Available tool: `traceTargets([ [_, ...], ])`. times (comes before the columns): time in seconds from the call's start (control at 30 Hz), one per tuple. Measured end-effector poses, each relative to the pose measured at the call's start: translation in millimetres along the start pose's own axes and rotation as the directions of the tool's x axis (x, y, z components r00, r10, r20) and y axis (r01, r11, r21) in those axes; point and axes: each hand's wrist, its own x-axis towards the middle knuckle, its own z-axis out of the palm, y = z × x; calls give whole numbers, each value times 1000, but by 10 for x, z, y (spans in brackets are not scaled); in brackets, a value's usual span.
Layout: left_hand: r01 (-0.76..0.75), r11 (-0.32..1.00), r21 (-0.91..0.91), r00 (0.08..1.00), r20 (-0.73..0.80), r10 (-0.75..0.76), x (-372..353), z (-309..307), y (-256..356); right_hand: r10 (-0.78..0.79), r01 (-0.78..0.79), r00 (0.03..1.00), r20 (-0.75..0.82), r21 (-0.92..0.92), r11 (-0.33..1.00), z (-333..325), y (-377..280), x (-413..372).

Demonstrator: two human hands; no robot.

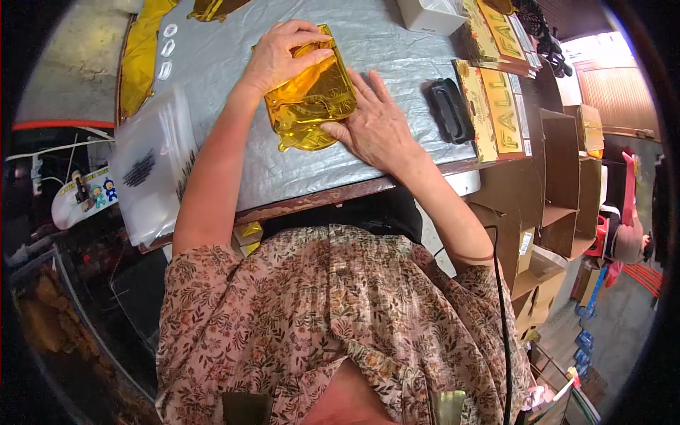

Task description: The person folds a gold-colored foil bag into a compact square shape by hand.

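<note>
A crinkled gold foil piece (312, 99) lies folded on the silver-covered table (234, 64). My left hand (280, 57) rests on its far left edge, fingers curled over the top. Pressed flat against its right side is my right hand (372, 120), with the thumb on the foil's near corner. Both hands hold the foil down against the table.
Clear plastic bags (152, 163) hang over the table's left edge. More gold foil (142, 57) lies far left. A black tool (448, 110) sits to the right, beside "FALL" printed cards (499, 106). A white box (432, 14) stands at the back. Cardboard boxes (559, 184) are stacked right.
</note>
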Motion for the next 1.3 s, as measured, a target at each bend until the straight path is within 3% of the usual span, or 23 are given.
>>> traceTargets([
  [0.43, -20, 1000, 23, 1000, -13, 21, -1, 26, 27, -8, 6, 999, 37, 50, 999, -21, -88, -92],
  [0.63, -45, 998, 37, 999, 1, 45, 8, 8, 50, -30, 36, 999, -34, 213, 976, -196, -134, -206],
  [0.7, -50, 998, 42, 999, -5, 50, -1, 16, 43, -36, 14, 997, 67, 305, 952, -276, -143, -238],
  [0.8, -56, 998, 41, 998, -9, 56, 11, 7, 71, -38, 17, 998, 52, 359, 933, -270, -118, -247],
  [1.3, 26, 999, 48, 999, 46, -29, 57, -16, 177, -64, 61, 998, -2, 325, 944, -196, -102, -249],
])
